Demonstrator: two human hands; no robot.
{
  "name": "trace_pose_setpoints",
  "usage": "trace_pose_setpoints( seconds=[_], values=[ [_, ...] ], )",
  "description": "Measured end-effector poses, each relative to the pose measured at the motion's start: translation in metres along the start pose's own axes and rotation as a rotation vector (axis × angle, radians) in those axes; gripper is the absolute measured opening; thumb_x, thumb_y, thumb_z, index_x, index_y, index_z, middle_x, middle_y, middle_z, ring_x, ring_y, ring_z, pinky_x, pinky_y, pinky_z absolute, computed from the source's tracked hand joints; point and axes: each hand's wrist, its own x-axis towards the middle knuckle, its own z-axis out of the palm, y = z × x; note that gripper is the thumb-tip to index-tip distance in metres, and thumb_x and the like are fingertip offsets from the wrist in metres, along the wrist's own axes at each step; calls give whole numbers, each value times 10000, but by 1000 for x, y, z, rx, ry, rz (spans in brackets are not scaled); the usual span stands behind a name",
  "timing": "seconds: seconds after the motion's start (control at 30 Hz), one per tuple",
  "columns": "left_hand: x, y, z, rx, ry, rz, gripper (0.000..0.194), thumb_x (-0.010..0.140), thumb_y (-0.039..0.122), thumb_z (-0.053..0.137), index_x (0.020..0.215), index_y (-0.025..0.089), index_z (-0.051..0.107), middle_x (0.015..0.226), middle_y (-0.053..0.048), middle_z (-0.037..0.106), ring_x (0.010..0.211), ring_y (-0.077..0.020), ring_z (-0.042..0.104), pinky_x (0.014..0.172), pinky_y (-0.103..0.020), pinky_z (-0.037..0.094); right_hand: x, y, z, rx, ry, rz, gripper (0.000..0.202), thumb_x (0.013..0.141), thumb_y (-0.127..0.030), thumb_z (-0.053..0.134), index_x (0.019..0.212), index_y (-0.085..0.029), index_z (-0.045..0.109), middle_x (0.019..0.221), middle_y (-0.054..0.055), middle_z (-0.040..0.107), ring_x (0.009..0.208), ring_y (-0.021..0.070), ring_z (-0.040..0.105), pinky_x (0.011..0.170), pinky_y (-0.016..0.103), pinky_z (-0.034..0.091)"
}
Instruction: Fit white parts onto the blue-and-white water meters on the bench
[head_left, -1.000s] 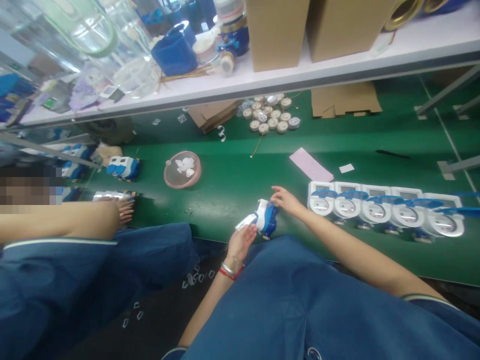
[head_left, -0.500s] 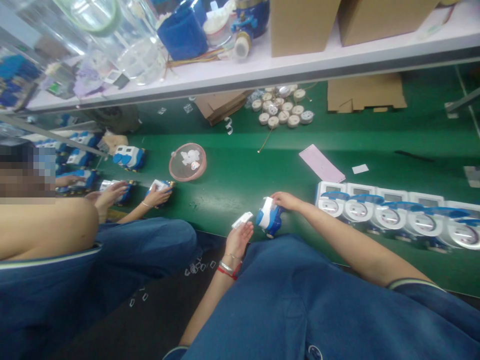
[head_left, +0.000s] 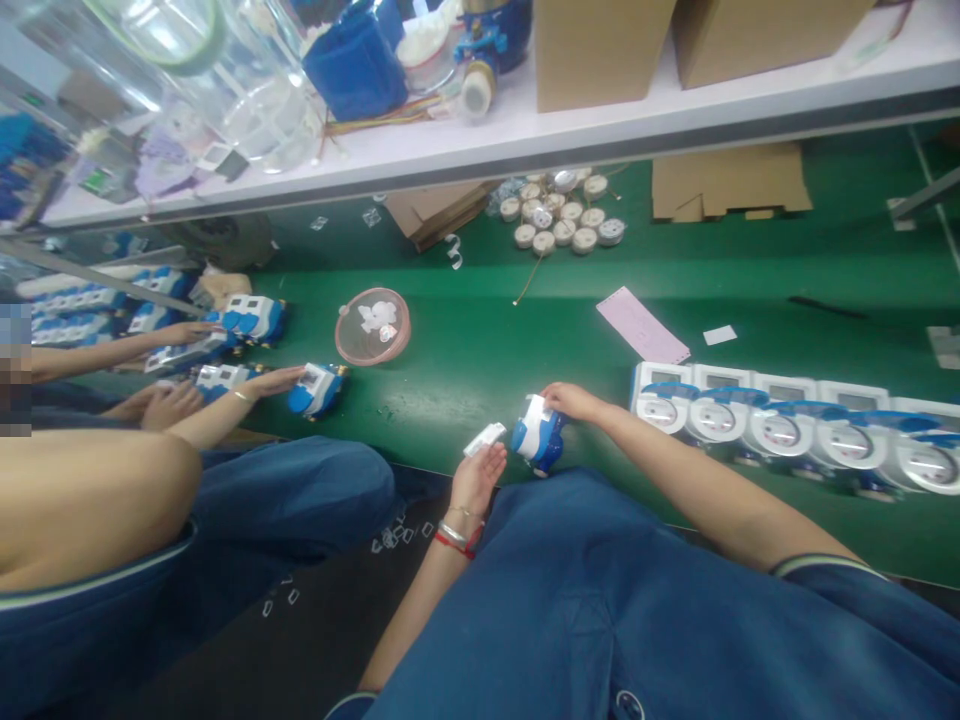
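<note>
My left hand (head_left: 480,475) holds a small white rectangular piece (head_left: 485,438) upright-tilted at its fingertips; its exact kind is too blurred to tell. Just to the right, a blue and white water meter (head_left: 537,436) sits at the bench's front edge, close to my lap. The fingers of my right hand (head_left: 570,400) are closed on the meter's upper right side. A narrow gap separates my left hand from the meter. Beyond my right forearm stands a row of several water meters (head_left: 776,430) with blue lids raised.
On the green bench (head_left: 465,330) lie a pink bowl (head_left: 373,327) with white bits, a pink sheet (head_left: 643,325), a white card (head_left: 720,335) and several round white parts (head_left: 564,238). A shelf (head_left: 420,150) overhangs the back. At left, co-workers' hands (head_left: 274,383) handle more meters.
My hands, the white piece and the meter stay in place. At left, a co-worker's hand has drawn back from the nearest meter, and another arm has reached further right across the meters.
</note>
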Motion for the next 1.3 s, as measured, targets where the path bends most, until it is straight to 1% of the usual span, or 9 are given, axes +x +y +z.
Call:
trace_pose_setpoints(
  seconds=[0.27,0.5,0.67,0.77,0.87,0.97,1.13,1.23,1.3],
  values=[
    [3,-2,-2,11,-17,3,274,756,256,611,990,115,593,979,-132,649,868,-159,626,855,-311,469,-6,-5,1,1,39,2,200,765,-263,526,712,-134,669,1046,58,636,934,144,564,840,198,404],
    [17,-11,-3,65,31,52,275,755,283,602,980,125,588,982,-132,650,867,-164,626,868,-327,453,-17,-14,10,-1,134,25,192,800,-237,484,804,-143,650,1098,83,601,1028,163,528,924,254,386],
    [45,-28,5,167,93,142,320,714,263,643,1002,139,577,1045,-122,631,932,-170,605,912,-340,416,-36,-21,22,14,253,26,293,803,-221,465,1064,-158,580,1269,86,483,1192,173,415,1035,322,307],
    [61,-37,12,250,107,220,399,664,208,689,1041,151,572,1117,-109,602,1044,-179,551,959,-322,373,-50,-18,30,77,395,37,543,780,-208,478,1312,-189,371,1371,76,374,1267,164,332,1078,330,256],
    [72,-43,16,324,79,236,448,612,185,729,1032,148,579,1136,-108,590,1122,-204,497,991,-308,336,-66,-6,41,190,502,209,586,797,-203,432,1361,-190,274,1352,93,401,1179,161,447,1041,345,320],
    [78,-47,16,363,21,158,502,578,192,756,1042,153,568,1094,-108,608,1120,-219,499,1001,-326,327,-90,9,54,311,468,366,518,804,-212,414,1317,-187,344,1256,102,506,1000,159,573,947,352,414],
    [83,-50,21,375,-56,-21,511,618,279,734,1074,165,533,1067,-121,611,981,-213,582,907,-385,423,-141,25,73,488,293,416,364,785,-247,434,1124,-164,536,1058,84,636,952,166,603,893,322,447],
    [90,-50,37,353,-87,-11,525,632,280,725,1101,182,512,1068,-107,609,945,-192,598,872,-361,450,-161,27,74,562,233,456,333,767,-274,448,1053,-165,579,1031,83,650,942,180,609,890,333,449],
    [100,-48,57,316,-96,10,532,635,278,722,1113,195,502,1066,-98,608,941,-186,598,855,-341,461,-167,27,71,573,231,478,339,754,-291,460,1043,-169,587,1045,84,646,971,192,599,906,344,438]
  ],
)
